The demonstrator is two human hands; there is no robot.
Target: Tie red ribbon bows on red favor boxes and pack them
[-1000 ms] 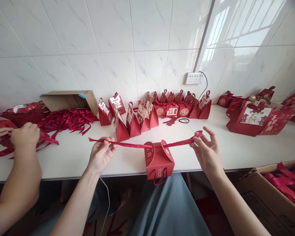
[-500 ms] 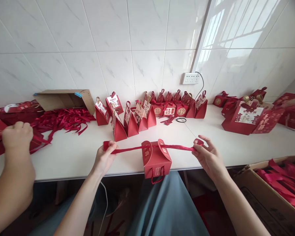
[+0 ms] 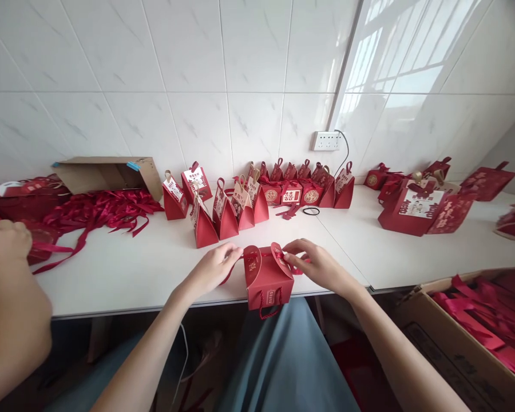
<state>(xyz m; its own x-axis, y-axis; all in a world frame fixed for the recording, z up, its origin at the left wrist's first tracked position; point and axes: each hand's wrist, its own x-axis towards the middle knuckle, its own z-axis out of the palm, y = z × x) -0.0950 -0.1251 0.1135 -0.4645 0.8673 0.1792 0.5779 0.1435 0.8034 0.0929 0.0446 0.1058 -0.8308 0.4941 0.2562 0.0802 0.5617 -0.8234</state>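
Note:
A small red gift box (image 3: 268,281) stands at the near edge of the white table (image 3: 141,269), its two rounded top flaps upright. A dark red ribbon (image 3: 299,264) runs through the flaps. My left hand (image 3: 212,268) is closed on the ribbon's left end, right beside the box's left flap. My right hand (image 3: 316,264) pinches the ribbon's right end beside the right flap. Both hands sit close against the box.
Several finished red gift boxes (image 3: 223,212) line the back by the wall. A heap of red ribbons (image 3: 98,209) and an open cardboard box (image 3: 107,173) lie at left. Another person's hand (image 3: 4,243) works there. A larger red box (image 3: 418,209) stands right; a carton of ribbons (image 3: 476,326) sits low right.
My two hands have drawn inward from a wide stretch of the ribbon to either side of the box. The ribbon is now short between them. The view has shifted slightly.

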